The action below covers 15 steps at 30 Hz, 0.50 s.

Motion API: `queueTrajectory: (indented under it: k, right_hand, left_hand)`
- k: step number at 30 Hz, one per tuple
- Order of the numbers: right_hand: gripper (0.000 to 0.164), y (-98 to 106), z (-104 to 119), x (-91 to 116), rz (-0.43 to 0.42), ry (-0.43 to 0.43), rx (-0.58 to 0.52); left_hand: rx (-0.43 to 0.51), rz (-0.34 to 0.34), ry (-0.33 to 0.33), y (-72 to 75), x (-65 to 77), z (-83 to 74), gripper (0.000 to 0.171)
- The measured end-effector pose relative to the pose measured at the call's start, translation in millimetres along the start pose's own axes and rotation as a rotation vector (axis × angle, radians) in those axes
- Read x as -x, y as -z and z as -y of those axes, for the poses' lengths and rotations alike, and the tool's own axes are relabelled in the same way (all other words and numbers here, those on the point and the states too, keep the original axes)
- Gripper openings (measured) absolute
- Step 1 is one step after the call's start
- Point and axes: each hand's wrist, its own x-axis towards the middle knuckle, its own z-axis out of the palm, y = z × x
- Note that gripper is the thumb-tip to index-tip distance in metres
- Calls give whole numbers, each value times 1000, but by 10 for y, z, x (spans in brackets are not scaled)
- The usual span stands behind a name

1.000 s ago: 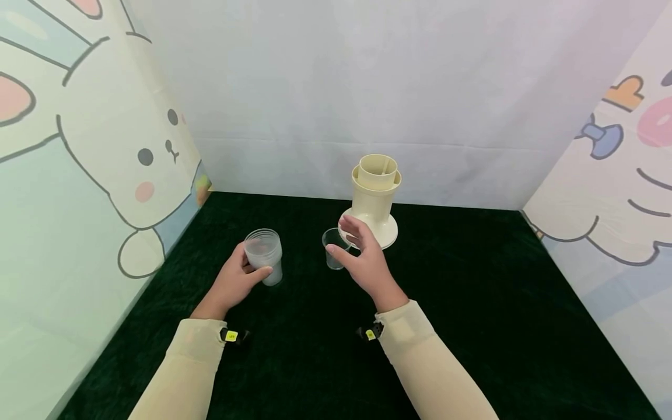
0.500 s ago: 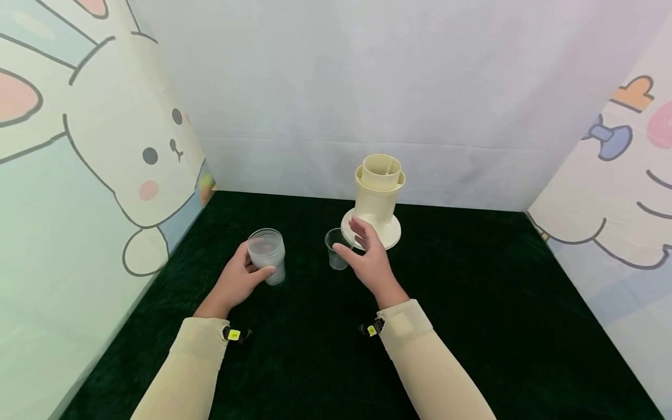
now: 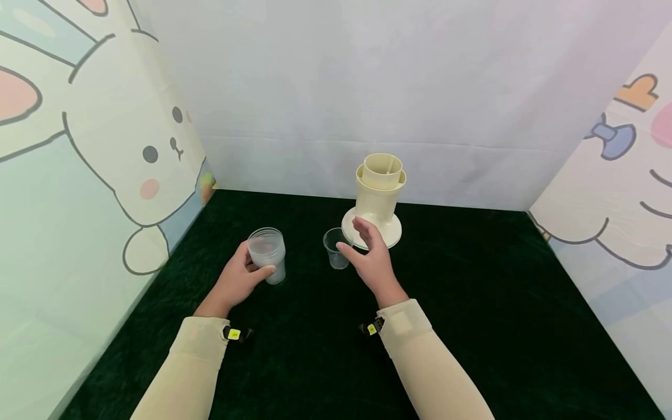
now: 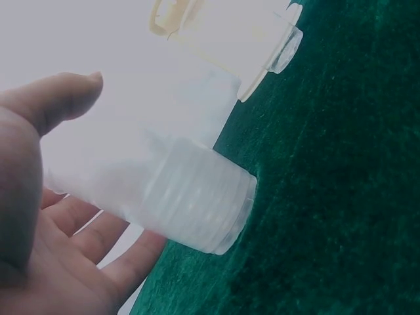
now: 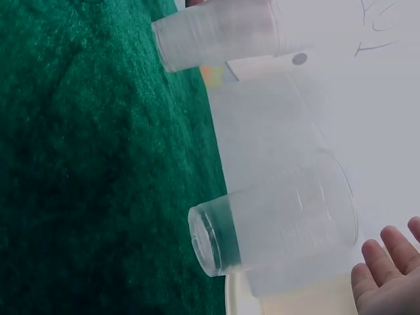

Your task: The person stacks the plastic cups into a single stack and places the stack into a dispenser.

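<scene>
My left hand [image 3: 236, 280] holds a stack of clear plastic cups [image 3: 268, 254], thumb in front and fingers round the far side. In the left wrist view the stack's ribbed lower end [image 4: 200, 200] stands on the green cloth. A single clear plastic cup [image 3: 337, 251] stands upright in the middle of the table. Just right of it is my right hand [image 3: 374, 262], fingers extended and thumb spread toward the rim. The right wrist view shows those fingertips [image 5: 374, 259] beside the single cup's mouth, with a gap between them.
A cream-coloured stand [image 3: 375, 201] with nested cylinders and a round base [image 3: 394, 233] is behind the right hand. Dark green cloth [image 3: 472, 315] covers the table. A white curtain [image 3: 315, 87] closes the back, and cartoon-printed panels [image 3: 126, 157] line the sides.
The single cup has tipped slightly to the left at its rim, and a gap now shows between it and my right thumb. My left hand stays round the stack.
</scene>
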Motion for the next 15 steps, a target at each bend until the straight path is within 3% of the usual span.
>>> queueTrajectory:
  k: [15]
  right_hand:
    - [90,-7,-186,-169,98,-193,73]
  left_hand:
    - [-5,3,-1,4,-7,11,82]
